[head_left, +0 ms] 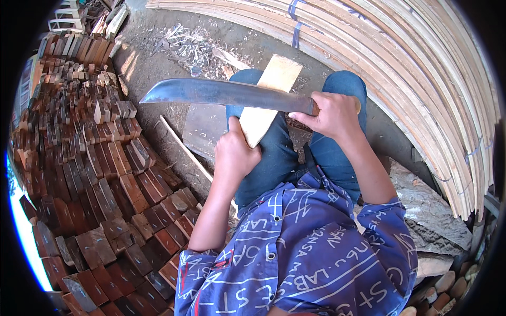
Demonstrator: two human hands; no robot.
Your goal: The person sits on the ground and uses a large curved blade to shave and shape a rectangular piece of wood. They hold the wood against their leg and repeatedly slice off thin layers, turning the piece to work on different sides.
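My left hand (236, 149) is closed round the near end of a pale wooden board (282, 72), which slants up and away over my left thigh. Across the board lies the broad steel blade of a machete (211, 94), its tip pointing left. At the other end my right hand (336, 115) grips the machete's wooden handle, thumb along the side, above my right knee. The blade hides the board's middle; whether it touches the wood I cannot tell.
Stacks of reddish-brown wood blocks (116, 210) fill the left side. Long pale slats (411, 68), tied with blue straps, curve along the right and back. Wood shavings (184, 47) lie on the ground ahead. A rough log slab (427, 205) sits at my right.
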